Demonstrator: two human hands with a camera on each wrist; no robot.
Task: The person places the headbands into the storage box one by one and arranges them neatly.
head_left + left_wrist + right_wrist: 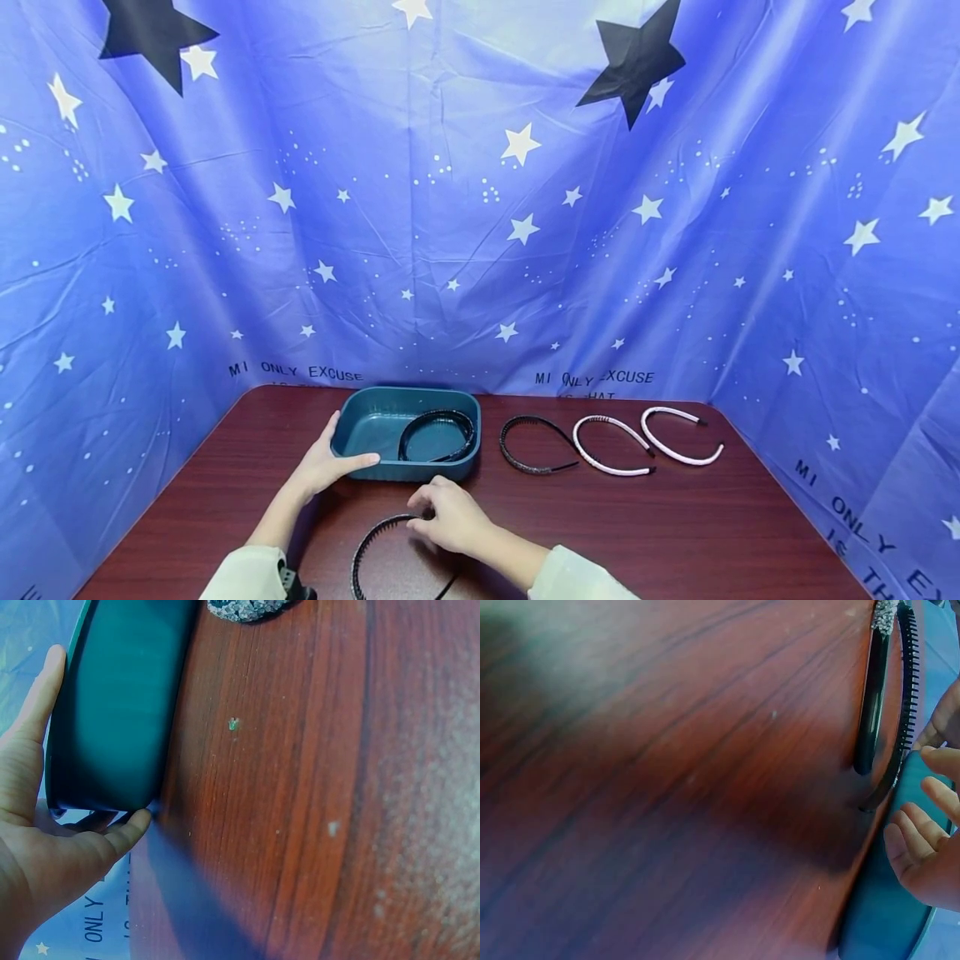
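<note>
My left fingers (133, 829) hold the end of a green box (120, 705) on the brown table (285, 787). My thumb (45, 686) touches the rim. A sparkly grey thing (246, 608) shows up top. The blue cloth (67, 930) says ONLY.

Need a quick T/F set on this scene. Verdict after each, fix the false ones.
1. The left hand touches the teal bin. True.
2. The teal bin is upside down. False: it stands upright, open side up.
3. The right hand is near the closest black headband. True.
4. Two pale headbands lie right of the teal bin. True.
5. Only pale headbands show inside the teal bin. False: what shows there is black.
</note>
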